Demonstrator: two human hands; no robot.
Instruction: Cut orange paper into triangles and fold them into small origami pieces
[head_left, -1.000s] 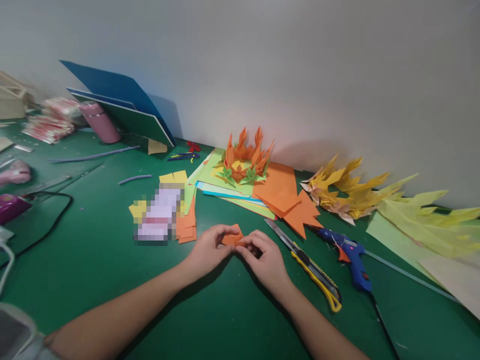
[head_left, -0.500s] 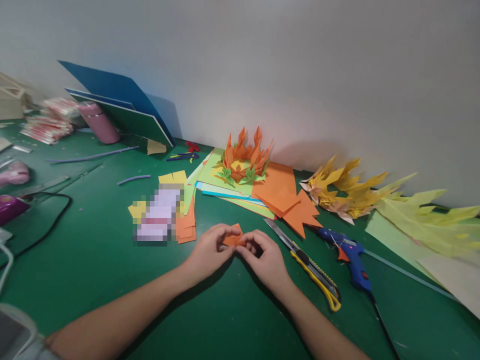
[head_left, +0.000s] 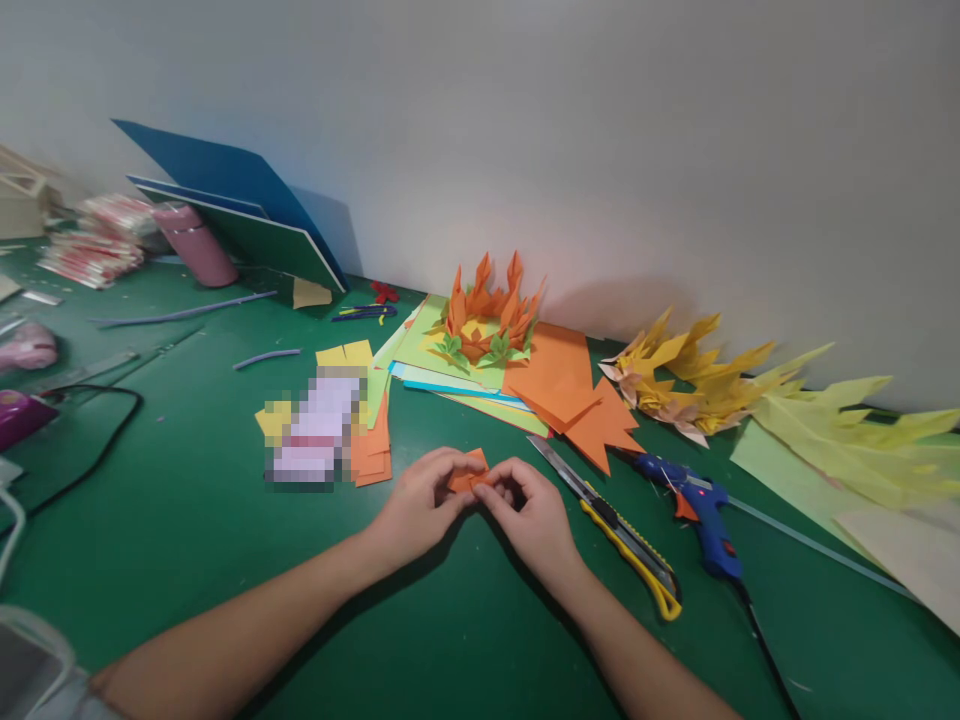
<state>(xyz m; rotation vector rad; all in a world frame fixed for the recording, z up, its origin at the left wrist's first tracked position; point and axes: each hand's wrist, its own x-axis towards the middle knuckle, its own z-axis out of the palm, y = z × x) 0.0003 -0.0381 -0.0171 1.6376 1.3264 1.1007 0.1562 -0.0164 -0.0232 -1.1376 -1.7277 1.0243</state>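
Observation:
A small folded piece of orange paper (head_left: 469,477) is held up between both hands, over the green table. My left hand (head_left: 431,495) pinches its left side, thumb below and fingers along the top. My right hand (head_left: 529,505) grips the lower right corner between thumb and forefinger, the other fingers curled in. The fingers partly cover the paper, so its full shape is hidden. Just right of my right hand lies a yellow utility knife (head_left: 619,540) with its blade out. Left of my left hand are orange paper pieces (head_left: 373,462) and a blurred-out pale object (head_left: 319,430).
An orange folded-paper crown (head_left: 487,315) stands on coloured sheets (head_left: 412,345) near the wall. To the right are yellow paper shapes (head_left: 697,375) and a blue glue gun (head_left: 705,515) with a cord. A pink bottle (head_left: 196,245) leans by blue boards (head_left: 225,175).
Both hands stay almost in place on the orange paper. The paper has shifted very slightly to the right between the fingers.

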